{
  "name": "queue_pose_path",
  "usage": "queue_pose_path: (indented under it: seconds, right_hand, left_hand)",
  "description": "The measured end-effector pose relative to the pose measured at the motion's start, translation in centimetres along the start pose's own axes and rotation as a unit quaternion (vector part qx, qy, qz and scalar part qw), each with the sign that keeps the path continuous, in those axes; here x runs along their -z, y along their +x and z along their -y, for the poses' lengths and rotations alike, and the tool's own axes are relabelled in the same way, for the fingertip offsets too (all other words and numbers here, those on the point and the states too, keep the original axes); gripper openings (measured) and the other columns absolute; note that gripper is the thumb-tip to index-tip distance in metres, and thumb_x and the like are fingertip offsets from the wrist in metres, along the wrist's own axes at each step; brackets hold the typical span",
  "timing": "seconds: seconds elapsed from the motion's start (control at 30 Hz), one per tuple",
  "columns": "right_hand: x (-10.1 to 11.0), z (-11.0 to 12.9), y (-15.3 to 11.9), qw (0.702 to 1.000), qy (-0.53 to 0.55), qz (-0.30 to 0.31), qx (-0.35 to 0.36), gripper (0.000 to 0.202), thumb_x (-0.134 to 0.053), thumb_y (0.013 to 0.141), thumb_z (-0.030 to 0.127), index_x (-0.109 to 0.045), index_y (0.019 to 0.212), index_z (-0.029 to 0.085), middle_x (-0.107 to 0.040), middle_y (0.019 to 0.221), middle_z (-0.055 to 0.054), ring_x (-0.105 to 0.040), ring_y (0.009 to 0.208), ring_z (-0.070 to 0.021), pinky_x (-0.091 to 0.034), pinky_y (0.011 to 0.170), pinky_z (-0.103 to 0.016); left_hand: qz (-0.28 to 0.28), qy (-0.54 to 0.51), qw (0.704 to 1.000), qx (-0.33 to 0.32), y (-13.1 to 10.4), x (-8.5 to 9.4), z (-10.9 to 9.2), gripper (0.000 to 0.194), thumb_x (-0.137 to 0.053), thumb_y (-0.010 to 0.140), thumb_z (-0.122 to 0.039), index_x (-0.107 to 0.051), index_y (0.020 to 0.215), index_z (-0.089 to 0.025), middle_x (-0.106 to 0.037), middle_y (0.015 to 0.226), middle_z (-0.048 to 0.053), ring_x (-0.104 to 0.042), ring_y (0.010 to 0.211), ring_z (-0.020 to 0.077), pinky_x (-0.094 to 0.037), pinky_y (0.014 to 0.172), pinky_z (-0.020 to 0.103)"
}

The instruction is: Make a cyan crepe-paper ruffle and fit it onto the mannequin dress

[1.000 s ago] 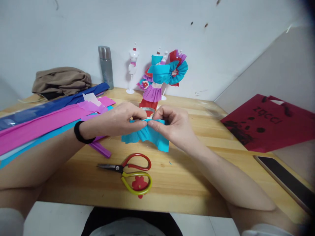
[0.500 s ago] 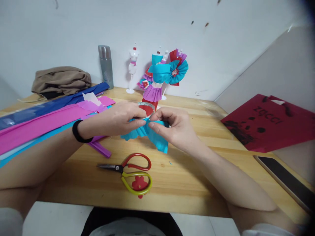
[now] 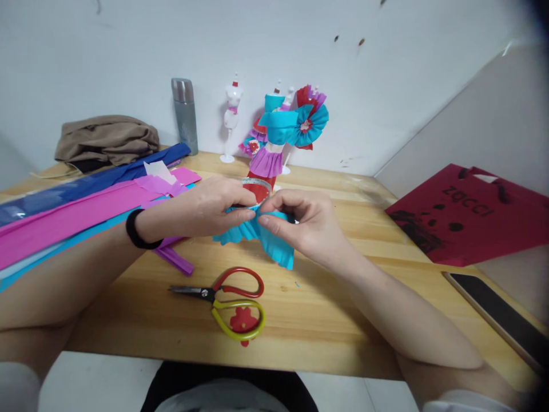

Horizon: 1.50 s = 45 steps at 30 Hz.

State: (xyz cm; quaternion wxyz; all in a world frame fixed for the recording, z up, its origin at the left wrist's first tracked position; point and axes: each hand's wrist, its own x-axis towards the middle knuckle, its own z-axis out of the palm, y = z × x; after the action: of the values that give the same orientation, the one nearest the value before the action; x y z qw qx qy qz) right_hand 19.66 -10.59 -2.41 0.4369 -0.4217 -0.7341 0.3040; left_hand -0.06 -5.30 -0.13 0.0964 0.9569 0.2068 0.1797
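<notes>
Both hands meet over the middle of the table, pinching a strip of turquoise crepe paper (image 3: 277, 246) that hangs in gathered folds below the fingers. My left hand (image 3: 214, 206), with a black band at its wrist, presses the paper between thumb and fingers. Thumb and forefinger of my right hand (image 3: 302, 217) hold its upper edge close beside. A pale curved strip of tape (image 3: 261, 184) arches up from between the fingertips; its lower part is hidden. Just behind stands a small mannequin dressed in crepe paper (image 3: 266, 163), turquoise, purple and red.
Scissors (image 3: 208, 293) with red and yellow handles lie in front, over a red paper flower (image 3: 243, 320). Crepe paper sheets (image 3: 86, 212) lie at left. Behind are a bare mannequin (image 3: 231, 111), a flask (image 3: 185, 117) and brown cloth (image 3: 107, 139). A phone (image 3: 497, 315) and red bag (image 3: 467, 214) are right.
The hanging turquoise paper has shifted slightly, and the right hand has moved a touch to the right. Both hands keep their pinch; the rest looks the same.
</notes>
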Motion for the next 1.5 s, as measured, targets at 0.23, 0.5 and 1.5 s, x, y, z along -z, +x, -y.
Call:
queue_pose_path:
  seconds: [0.23, 0.5, 1.5]
  right_hand:
    - [0.1, 0.0, 0.0, 0.999, 0.029, 0.009, 0.016, 0.008, -0.07, 0.075, 0.027, -0.067, 0.069, 0.022, -0.068, 0.071, -0.002, -0.06, 0.066, -0.016, -0.048, 0.061, -0.03]
    - [0.0, -0.2, 0.2, 0.999, 0.007, -0.045, 0.019, 0.014, -0.072, 0.072, 0.024, -0.06, 0.067, 0.02, -0.06, 0.062, 0.002, -0.051, 0.055, -0.0118, -0.043, 0.052, -0.027]
    - [-0.3, -1.0, 0.8, 0.995, -0.024, -0.073, -0.066, 0.035, -0.076, 0.067, 0.035, -0.047, 0.055, 0.02, -0.048, 0.051, 0.004, -0.041, 0.049, -0.0088, -0.032, 0.045, -0.024]
  left_hand:
    - [0.006, 0.003, 1.0, 0.002, -0.1, 0.0, -0.1, 0.023, -0.051, 0.091, -0.021, -0.062, 0.072, -0.014, -0.056, 0.065, 0.0, -0.049, 0.06, 0.0114, -0.035, 0.055, 0.023]
    - [-0.005, -0.001, 1.0, -0.002, -0.2, 0.1, -0.1, 0.025, -0.05, 0.092, -0.024, -0.064, 0.073, -0.014, -0.057, 0.065, 0.0, -0.049, 0.061, 0.0119, -0.034, 0.056, 0.023]
    - [0.038, -0.013, 0.999, -0.017, -0.1, 0.2, 0.0, 0.022, -0.048, 0.09, -0.019, -0.062, 0.073, -0.015, -0.057, 0.068, 0.001, -0.049, 0.067, 0.0132, -0.035, 0.06, 0.025]
